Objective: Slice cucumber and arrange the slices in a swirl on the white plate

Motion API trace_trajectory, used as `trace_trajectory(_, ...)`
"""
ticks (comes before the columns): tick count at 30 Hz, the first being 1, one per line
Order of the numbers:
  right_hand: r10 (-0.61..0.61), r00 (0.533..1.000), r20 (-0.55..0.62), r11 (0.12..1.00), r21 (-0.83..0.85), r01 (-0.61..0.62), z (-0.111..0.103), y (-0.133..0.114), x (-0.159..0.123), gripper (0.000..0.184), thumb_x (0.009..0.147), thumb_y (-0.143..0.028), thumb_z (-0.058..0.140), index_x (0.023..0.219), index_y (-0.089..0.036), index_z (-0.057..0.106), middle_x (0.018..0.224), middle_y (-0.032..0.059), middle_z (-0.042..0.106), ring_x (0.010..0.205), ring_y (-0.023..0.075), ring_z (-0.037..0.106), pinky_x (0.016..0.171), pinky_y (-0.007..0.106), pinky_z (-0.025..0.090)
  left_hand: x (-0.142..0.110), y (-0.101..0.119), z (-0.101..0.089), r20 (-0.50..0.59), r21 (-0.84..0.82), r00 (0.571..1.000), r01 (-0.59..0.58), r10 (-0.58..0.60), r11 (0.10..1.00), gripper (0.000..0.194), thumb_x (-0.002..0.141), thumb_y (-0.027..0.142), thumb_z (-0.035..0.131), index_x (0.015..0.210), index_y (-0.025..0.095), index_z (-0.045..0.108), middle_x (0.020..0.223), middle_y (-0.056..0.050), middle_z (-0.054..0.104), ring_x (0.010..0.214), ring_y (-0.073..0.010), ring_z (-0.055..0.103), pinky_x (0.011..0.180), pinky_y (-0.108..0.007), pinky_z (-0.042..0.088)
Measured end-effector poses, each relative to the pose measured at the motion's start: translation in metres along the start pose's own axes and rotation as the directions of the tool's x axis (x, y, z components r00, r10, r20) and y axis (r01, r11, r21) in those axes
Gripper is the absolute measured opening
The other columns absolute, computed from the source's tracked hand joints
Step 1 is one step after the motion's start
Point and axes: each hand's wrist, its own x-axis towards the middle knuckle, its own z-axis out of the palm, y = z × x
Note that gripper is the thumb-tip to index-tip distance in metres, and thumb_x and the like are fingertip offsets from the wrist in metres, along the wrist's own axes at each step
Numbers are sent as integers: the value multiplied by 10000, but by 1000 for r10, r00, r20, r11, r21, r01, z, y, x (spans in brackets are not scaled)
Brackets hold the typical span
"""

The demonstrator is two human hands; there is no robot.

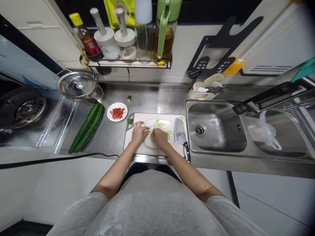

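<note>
A white square plate [157, 122] with pale green cucumber slices [159, 125] spread over it lies on a white cutting board [142, 149]. My left hand [139, 133] is at the plate's left edge, its fingers bent and somewhat apart, with nothing visible in them. Over the plate, my right hand [160, 137] is closed with its fingertips down among the slices; what it pinches is hidden. To the right on the board rests a cleaver [180, 131], black handle toward me. A cucumber end [130, 121] sits at the board's upper left corner, and one slice [182, 118] at its upper right.
Left of the board are a small plate [109, 115] of chopped red pieces and two whole cucumbers [86, 128]. A steel pot [80, 86] stands behind them. A double sink [216, 126] with a faucet is at the right. Bottles and jars fill a wall rack [133, 64].
</note>
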Motion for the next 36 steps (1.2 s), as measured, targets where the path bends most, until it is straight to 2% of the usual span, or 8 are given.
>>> trace_trajectory(7, 19, 999, 39, 999, 32, -20, -3, 1, -1, 203, 928, -339, 453, 1041, -206, 556, 1035, 73, 634, 924, 184, 599, 677, 255, 400, 0, 3, 0, 20, -2, 999, 28, -28, 1000, 185, 773, 249, 641, 923, 277, 744, 1220, -63, 465, 1197, -268, 362, 1016, -410, 404)
trace_trajectory(17, 7, 998, 65, 998, 65, -11, -10, 1, -2, 268, 896, -433, 507, 1044, -211, 529, 1008, 61, 642, 912, 195, 601, 669, 265, 397, -2, 4, 0, 12, -3, 1000, 17, -17, 1000, 196, 768, 276, 645, 942, 272, 736, 1215, -67, 469, 1205, -263, 360, 1021, -400, 395)
trace_trajectory(24, 46, 999, 1, 999, -7, -46, -19, 6, -3, 194, 933, -294, 432, 1083, -211, 524, 1030, 78, 645, 918, 196, 610, 700, 270, 403, -8, 16, -3, -7, 71, 1000, 26, -25, 997, 290, 715, 370, 700, 988, 272, 709, 1281, -75, 439, 1253, -304, 312, 1021, -462, 369)
trace_trajectory(36, 49, 998, 30, 998, -33, -48, -15, 9, 5, 209, 923, -332, 475, 1073, -203, 542, 1015, 87, 652, 931, 206, 622, 718, 280, 429, -8, 18, -2, 15, 114, 998, 56, -59, 992, 322, 692, 303, 712, 1013, 291, 696, 1321, -69, 419, 1278, -326, 288, 1014, -488, 371)
